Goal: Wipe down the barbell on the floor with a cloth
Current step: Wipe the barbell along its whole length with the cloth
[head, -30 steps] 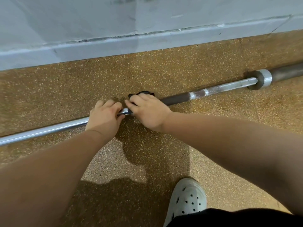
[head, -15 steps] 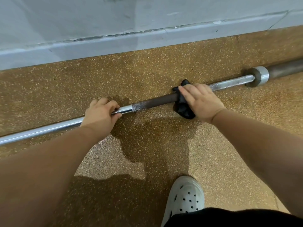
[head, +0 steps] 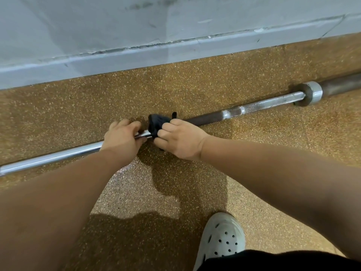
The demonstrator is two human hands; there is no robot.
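Head view: a long steel barbell point(head: 259, 105) with a chrome and dark, worn shaft is laid flat on the speckled brown rubber floor point(head: 195, 89). Its long axis is run from the left edge of the floor up toward the right edge, roughly along the far edge. Its silver collar point(head: 314, 92) and dark sleeve point(head: 340, 85) are pointed to the right.

A crumpled black cloth point(head: 156, 123) is wrapped over the shaft near its middle. It is gripped by the right hand point(head: 181, 139), whose fingers are curled tightly round it. Just beside it, the bare shaft is clasped by the left hand point(head: 122, 137) with its fingers curled over the bar.

The far edge of the floor is bounded by a grey painted wall point(head: 136, 26) with a cracked skirting point(head: 156, 53). A white perforated clog point(head: 222, 237) is planted near the floor's near edge, well apart from the bar.
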